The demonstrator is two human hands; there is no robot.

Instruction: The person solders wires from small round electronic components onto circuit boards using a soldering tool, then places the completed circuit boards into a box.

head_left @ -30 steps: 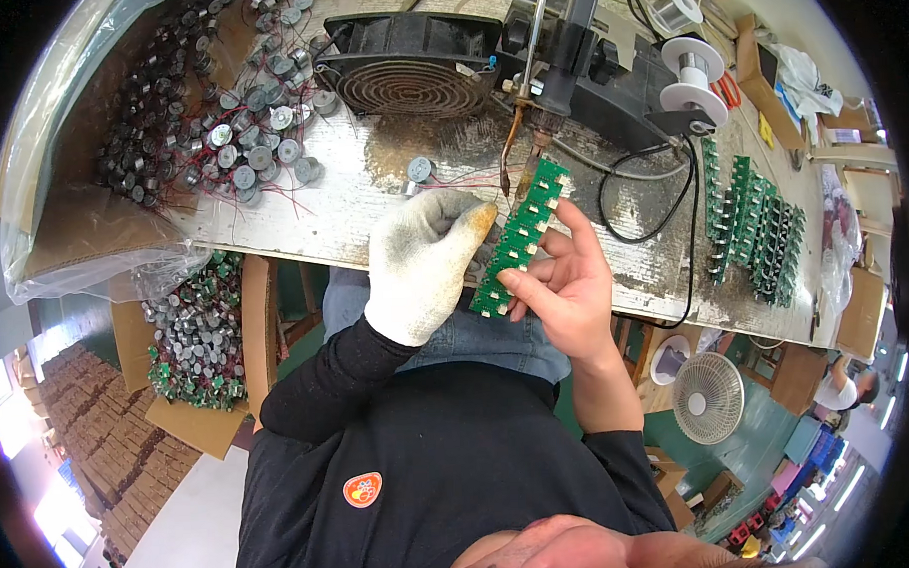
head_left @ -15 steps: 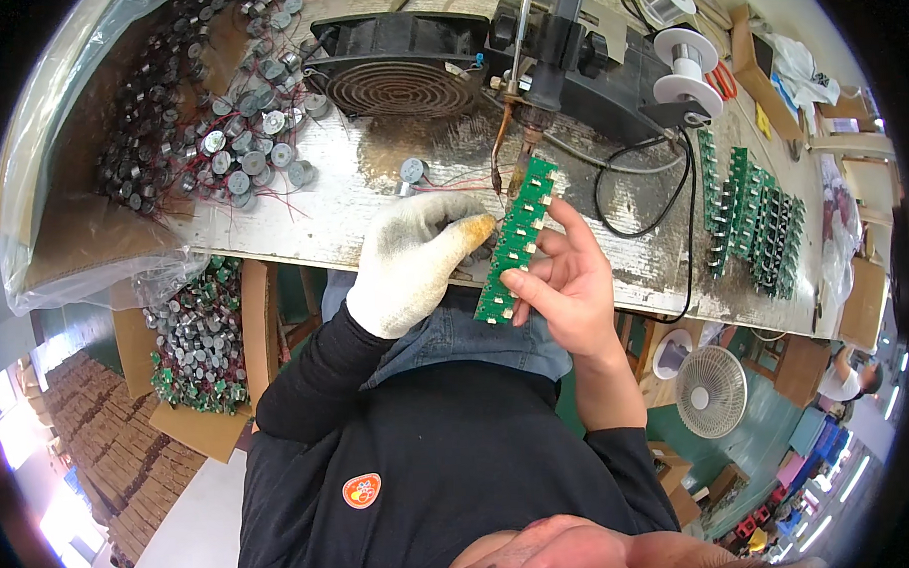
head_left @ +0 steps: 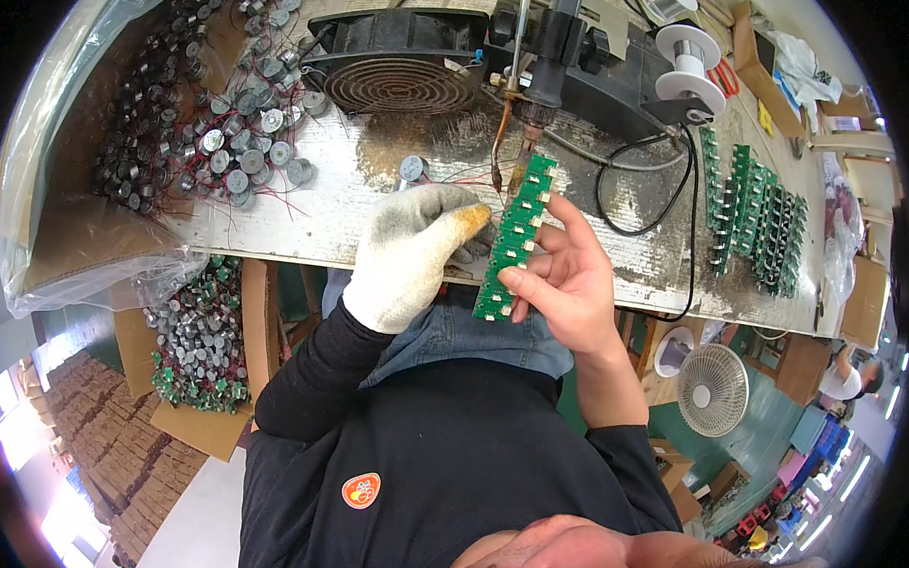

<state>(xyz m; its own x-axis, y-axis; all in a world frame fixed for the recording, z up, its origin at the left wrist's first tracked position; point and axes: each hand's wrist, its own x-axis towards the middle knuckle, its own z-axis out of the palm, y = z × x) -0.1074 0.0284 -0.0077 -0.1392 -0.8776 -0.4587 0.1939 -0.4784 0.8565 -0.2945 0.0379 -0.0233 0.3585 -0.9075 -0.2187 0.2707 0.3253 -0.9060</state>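
My bare right hand [head_left: 566, 275] grips a long strip of green circuit boards [head_left: 515, 240], thumb on its face and fingers behind. The strip stands tilted, its far end just below the soldering iron tip [head_left: 526, 149] and a thin solder feed tube [head_left: 500, 147]. On my left hand [head_left: 413, 247] is a white glove with a yellow-stained thumb. Its thumb and fingers are pinched together beside the strip's left edge; whatever they hold is hidden. Just beyond the glove, a small round motor [head_left: 411, 168] lies on the bench, thin red wires beside it.
Many wired motors [head_left: 240, 156] are heaped at the left. A black fan [head_left: 398, 86] stands at the back, near solder spools [head_left: 689, 70]. Finished-looking green board strips [head_left: 763, 218] lie at the right. Below the bench's left edge, a carton [head_left: 259, 321] holds motors with green boards.
Both hands and the strip are almost still. My left glove has drawn back very slightly from the strip, toward the left.
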